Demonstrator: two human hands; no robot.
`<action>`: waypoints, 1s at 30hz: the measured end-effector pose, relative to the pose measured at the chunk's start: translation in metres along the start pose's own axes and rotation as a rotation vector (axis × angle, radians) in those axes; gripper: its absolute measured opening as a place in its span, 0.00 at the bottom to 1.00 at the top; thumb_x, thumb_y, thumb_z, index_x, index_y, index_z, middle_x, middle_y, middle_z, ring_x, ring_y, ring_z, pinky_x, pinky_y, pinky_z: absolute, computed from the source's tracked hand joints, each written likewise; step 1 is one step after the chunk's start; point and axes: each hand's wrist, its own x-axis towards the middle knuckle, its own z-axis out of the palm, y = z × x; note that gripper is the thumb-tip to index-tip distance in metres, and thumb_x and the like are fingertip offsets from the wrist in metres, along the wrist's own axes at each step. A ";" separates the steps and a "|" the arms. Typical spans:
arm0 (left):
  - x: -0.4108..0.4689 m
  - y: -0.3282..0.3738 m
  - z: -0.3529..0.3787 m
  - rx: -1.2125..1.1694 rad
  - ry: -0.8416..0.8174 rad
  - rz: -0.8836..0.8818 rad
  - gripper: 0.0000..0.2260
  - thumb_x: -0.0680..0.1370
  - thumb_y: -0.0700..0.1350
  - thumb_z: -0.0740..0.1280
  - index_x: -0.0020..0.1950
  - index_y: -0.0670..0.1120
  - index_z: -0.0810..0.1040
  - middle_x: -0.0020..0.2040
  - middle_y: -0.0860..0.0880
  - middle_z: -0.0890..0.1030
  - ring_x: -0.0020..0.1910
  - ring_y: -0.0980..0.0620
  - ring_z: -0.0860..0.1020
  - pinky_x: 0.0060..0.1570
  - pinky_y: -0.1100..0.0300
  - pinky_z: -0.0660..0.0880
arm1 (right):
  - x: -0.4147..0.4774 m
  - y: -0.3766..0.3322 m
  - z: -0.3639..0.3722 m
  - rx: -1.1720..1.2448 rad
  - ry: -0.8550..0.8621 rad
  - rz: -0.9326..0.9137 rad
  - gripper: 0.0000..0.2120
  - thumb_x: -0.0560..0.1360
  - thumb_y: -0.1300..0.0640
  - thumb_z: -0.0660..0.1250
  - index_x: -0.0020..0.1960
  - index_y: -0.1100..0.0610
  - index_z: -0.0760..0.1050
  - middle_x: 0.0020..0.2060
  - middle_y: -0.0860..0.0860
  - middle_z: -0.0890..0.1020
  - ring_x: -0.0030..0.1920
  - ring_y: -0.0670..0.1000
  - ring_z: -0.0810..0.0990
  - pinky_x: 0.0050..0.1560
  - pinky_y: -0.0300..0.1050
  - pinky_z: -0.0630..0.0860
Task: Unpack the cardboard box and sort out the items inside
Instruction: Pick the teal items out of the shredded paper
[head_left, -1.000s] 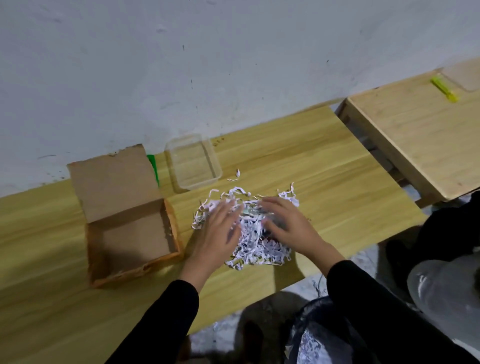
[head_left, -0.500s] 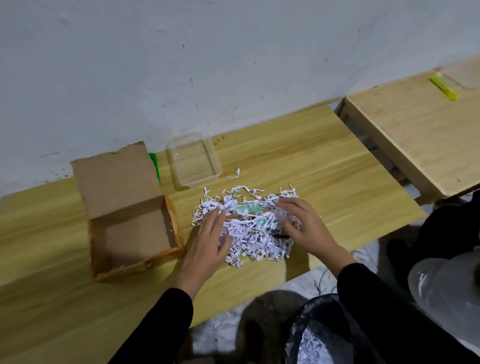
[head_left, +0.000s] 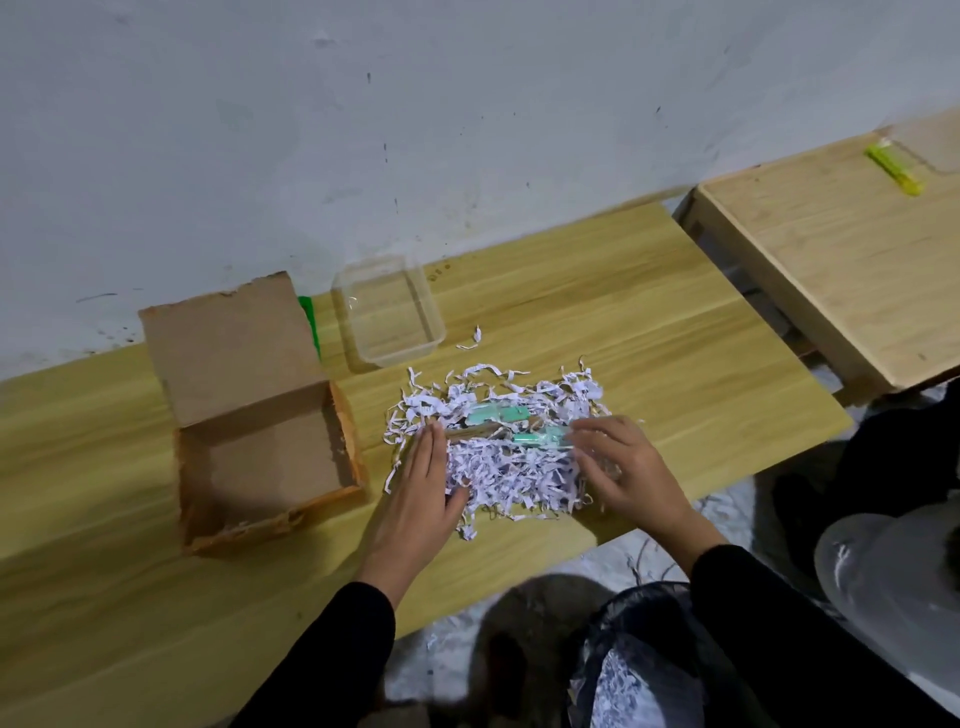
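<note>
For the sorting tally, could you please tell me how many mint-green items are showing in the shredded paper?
2. One mint-green item lies near the pile's far side; the other sits just nearer, by the right hand. More may be buried under the shredded paper.

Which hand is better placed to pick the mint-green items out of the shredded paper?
Probably the right hand: its fingertips already touch one of the mint-green items. The left hand lies flat at the left edge of the shredded paper, farther from them.
</note>
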 end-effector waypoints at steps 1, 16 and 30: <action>0.000 0.000 0.000 0.003 0.011 0.004 0.33 0.80 0.53 0.55 0.76 0.44 0.39 0.78 0.49 0.41 0.76 0.54 0.40 0.73 0.62 0.41 | 0.007 -0.003 0.000 0.001 0.026 0.015 0.13 0.75 0.53 0.62 0.52 0.58 0.80 0.51 0.54 0.82 0.53 0.47 0.74 0.55 0.43 0.72; 0.004 -0.004 0.003 0.014 -0.038 -0.023 0.36 0.80 0.55 0.55 0.74 0.44 0.33 0.74 0.50 0.33 0.75 0.53 0.36 0.74 0.60 0.40 | 0.078 -0.015 0.020 -0.088 -0.549 0.191 0.24 0.78 0.42 0.55 0.67 0.57 0.70 0.69 0.54 0.71 0.67 0.54 0.70 0.66 0.51 0.68; 0.008 -0.005 0.007 0.093 -0.037 -0.070 0.38 0.78 0.59 0.56 0.76 0.43 0.37 0.76 0.48 0.36 0.75 0.50 0.35 0.76 0.53 0.42 | 0.079 -0.029 0.028 -0.059 -0.295 0.032 0.12 0.75 0.54 0.66 0.56 0.57 0.78 0.48 0.54 0.82 0.47 0.52 0.76 0.53 0.49 0.74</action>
